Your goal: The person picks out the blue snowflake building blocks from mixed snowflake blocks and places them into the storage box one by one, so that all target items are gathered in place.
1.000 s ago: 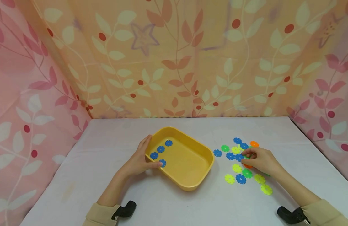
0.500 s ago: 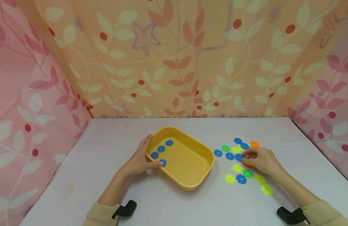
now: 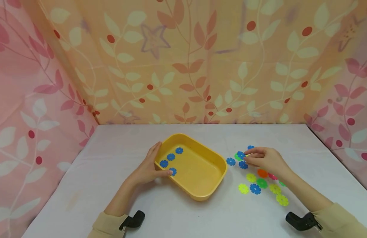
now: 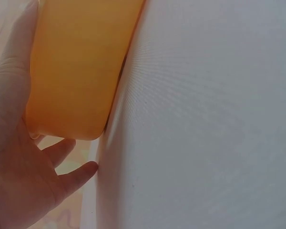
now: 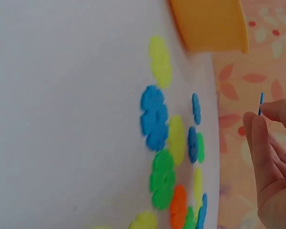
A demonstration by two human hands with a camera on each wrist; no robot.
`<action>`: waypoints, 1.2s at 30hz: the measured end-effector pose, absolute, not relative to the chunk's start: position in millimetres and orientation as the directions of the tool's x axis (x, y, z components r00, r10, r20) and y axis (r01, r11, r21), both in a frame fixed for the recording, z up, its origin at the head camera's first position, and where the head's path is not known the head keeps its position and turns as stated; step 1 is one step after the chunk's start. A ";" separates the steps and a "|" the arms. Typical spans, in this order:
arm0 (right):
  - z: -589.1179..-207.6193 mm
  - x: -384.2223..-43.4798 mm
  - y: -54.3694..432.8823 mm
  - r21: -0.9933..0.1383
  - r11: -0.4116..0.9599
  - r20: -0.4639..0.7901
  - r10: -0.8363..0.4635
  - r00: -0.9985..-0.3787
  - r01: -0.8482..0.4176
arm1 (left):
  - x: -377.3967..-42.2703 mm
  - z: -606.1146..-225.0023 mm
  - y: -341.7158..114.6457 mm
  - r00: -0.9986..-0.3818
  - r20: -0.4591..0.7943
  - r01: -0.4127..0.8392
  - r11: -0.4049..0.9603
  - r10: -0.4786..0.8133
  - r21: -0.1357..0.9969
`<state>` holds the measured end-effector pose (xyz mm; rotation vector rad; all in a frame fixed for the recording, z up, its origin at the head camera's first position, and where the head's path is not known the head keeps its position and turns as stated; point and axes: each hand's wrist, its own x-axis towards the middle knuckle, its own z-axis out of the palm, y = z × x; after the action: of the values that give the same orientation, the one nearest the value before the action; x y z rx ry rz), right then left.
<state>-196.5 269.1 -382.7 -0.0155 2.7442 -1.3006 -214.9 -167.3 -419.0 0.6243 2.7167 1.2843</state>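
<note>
My left hand (image 3: pixel 146 170) grips the left end of a yellow plastic tray (image 3: pixel 196 170), thumb over the near rim and fingers along the outside. In the left wrist view the tray's wall (image 4: pixel 81 71) stands beside the palm. Several blue snowflake discs (image 3: pixel 179 150) lie inside at that end; one is beside the thumb tip. My right hand (image 3: pixel 269 162) pinches a blue snowflake disc (image 3: pixel 240 155) between thumb and fingertips, above the scattered pieces. The right wrist view shows this pinched disc (image 5: pixel 261 103) edge-on, off the table.
Right of the tray, loose snowflake discs are spread on the white table (image 3: pixel 171 215): blue (image 3: pixel 255 189), green (image 3: pixel 262 183), yellow (image 3: pixel 275 188), orange (image 3: pixel 262 173) and pink (image 3: pixel 273 177). My right hand covers some of them. Patterned curtains (image 3: pixel 189 66) stand behind and at both sides.
My right hand has lifted a blue snowflake disc from the pile and moved slightly left and up, uncovering the orange and pink pieces. The left hand and tray have stayed in place.
</note>
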 end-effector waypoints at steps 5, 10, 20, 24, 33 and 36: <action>-363.9 -206.6 230.1 -0.887 0.462 -0.114 -0.158 -0.981 0.029 | -215.1 -419.4 -167.9 -0.920 0.092 0.313 0.576 0.380 0.755; -358.7 -218.2 181.3 -0.937 0.349 -0.118 -0.277 -0.954 0.015 | -214.4 -417.3 -167.3 -0.923 0.090 0.305 0.569 0.374 0.764; -382.8 -234.8 107.9 -0.925 0.369 -0.098 -0.462 -0.881 -0.091 | -214.9 -418.0 -165.7 -0.925 0.085 0.300 0.576 0.370 0.760; -394.7 -242.8 97.0 -0.840 0.492 -0.068 -0.514 -0.855 -0.229 | -215.3 -418.0 -165.6 -0.925 0.081 0.299 0.578 0.371 0.759; -405.0 -252.6 81.9 -0.716 0.577 -0.024 -0.583 -0.812 -0.393 | -216.2 -419.8 -166.4 -0.923 0.090 0.308 0.578 0.374 0.755; -405.2 -253.1 78.6 -0.708 0.589 -0.023 -0.572 -0.820 -0.390 | -215.6 -419.5 -166.6 -0.921 0.103 0.318 0.572 0.376 0.756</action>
<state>-253.1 78.6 -405.2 -0.7941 2.5715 -1.0555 -215.6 -166.6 -419.5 0.6019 2.7238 1.2887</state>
